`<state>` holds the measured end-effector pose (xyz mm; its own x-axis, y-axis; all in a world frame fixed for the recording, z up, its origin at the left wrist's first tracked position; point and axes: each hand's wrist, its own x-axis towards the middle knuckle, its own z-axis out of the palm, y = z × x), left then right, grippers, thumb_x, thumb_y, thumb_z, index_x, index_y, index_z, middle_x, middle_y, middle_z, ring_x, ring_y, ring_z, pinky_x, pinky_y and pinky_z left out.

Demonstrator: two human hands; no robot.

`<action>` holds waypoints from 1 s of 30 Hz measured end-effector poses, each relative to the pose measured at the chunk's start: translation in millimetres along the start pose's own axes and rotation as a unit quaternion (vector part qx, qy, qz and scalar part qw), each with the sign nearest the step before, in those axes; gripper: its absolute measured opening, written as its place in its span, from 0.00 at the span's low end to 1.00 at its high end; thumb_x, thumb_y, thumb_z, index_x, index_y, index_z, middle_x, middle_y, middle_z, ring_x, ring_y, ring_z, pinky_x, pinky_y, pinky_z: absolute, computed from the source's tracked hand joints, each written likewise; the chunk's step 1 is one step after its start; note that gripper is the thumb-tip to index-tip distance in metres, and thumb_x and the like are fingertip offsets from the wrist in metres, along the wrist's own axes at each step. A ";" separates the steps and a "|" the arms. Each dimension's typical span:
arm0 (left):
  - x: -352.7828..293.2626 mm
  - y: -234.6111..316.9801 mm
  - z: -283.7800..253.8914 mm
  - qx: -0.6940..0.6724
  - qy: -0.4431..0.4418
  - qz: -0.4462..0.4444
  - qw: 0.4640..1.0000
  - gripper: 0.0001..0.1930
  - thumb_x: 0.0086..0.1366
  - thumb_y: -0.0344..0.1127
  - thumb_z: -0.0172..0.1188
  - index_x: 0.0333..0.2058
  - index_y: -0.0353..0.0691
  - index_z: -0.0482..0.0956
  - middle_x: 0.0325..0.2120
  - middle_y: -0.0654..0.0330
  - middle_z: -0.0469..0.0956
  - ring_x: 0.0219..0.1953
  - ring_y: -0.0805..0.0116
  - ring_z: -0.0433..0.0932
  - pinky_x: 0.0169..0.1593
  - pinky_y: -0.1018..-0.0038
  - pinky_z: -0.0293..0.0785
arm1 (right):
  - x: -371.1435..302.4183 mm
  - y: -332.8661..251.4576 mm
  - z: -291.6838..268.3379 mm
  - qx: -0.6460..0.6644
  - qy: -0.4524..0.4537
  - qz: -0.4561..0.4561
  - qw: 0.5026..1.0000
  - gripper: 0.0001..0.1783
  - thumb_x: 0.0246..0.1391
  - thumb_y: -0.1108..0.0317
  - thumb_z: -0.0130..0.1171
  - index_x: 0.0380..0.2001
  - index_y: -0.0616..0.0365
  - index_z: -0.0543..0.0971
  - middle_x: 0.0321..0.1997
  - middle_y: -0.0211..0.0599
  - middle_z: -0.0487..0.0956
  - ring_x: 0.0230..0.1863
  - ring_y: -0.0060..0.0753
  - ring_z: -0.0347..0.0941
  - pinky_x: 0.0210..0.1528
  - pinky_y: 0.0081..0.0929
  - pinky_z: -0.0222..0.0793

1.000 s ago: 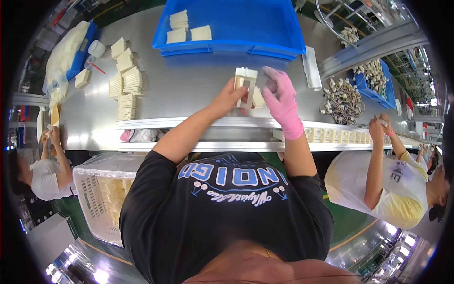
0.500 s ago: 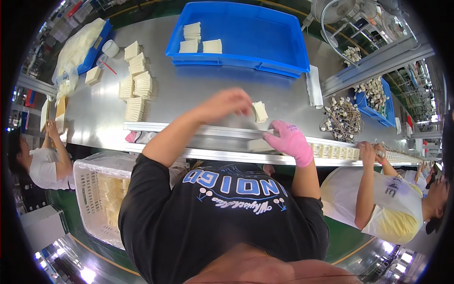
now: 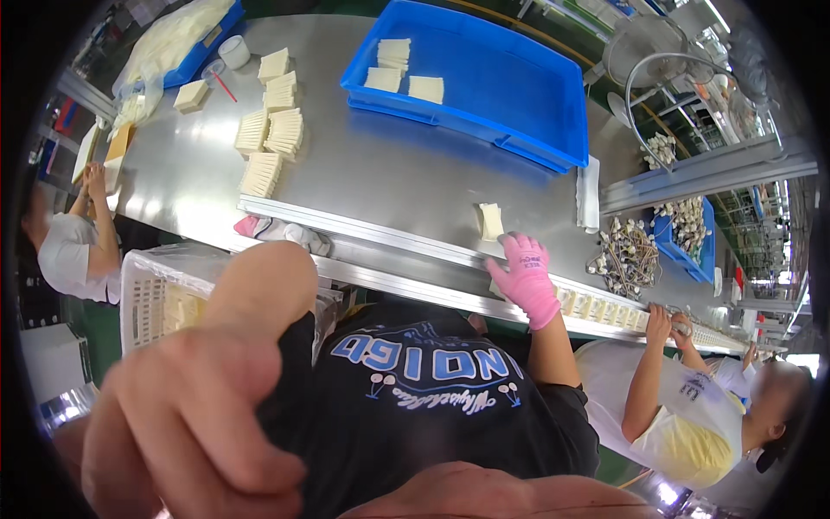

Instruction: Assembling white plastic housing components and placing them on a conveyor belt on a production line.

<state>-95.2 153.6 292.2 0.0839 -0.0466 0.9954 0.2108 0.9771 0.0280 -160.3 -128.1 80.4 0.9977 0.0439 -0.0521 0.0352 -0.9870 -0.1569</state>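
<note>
Row of cream pcs [image 3: 605, 313] stands in the metal rail [image 3: 372, 233] on the R, so that part looks done. Lots more lie outside it, viz. fan-like stacks [image 3: 262, 175] on L of the desk [image 3: 372, 164] & a few small stacks [image 3: 393, 54] in the blue tray [image 3: 536, 99], so prob. not yet dealt with. Cream block [image 3: 490, 222] sits on the desk by the rail, just beyond the R hand [image 3: 526, 268]; looks pale, matte, w/ slightly curved sides, well apart from the other stacks. Fine detail's too small to tell.

R hand, in pink glove, rests at the rail w/ fingers bent; can't tell if it grips a pc underneath. L hand [image 3: 199, 415], bare, is large & blurred at lower L, fingers part-curled; palm's hidden, so can't tell if it holds anything. Cloth bundle [image 3: 290, 233] lies in rail on L; tangled cables [image 3: 628, 258] on desk, far R.
</note>
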 end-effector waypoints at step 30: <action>-27.1 -165.6 130.7 0.398 0.259 0.439 0.763 0.13 0.59 0.35 0.45 0.35 0.29 0.66 0.35 0.51 0.65 0.40 0.60 0.64 0.44 0.71 0.60 | 34.2 -43.1 -12.3 0.002 -0.016 -0.432 0.902 0.24 0.43 0.55 0.52 0.42 0.56 0.68 0.44 0.46 0.69 0.48 0.46 0.62 0.53 0.39 0.50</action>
<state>-259.6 20.2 272.5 0.2706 0.8232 0.4991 -0.7881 0.4872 -0.3763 -126.9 -86.0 97.5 0.5965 0.8002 0.0625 0.7978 -0.5826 -0.1555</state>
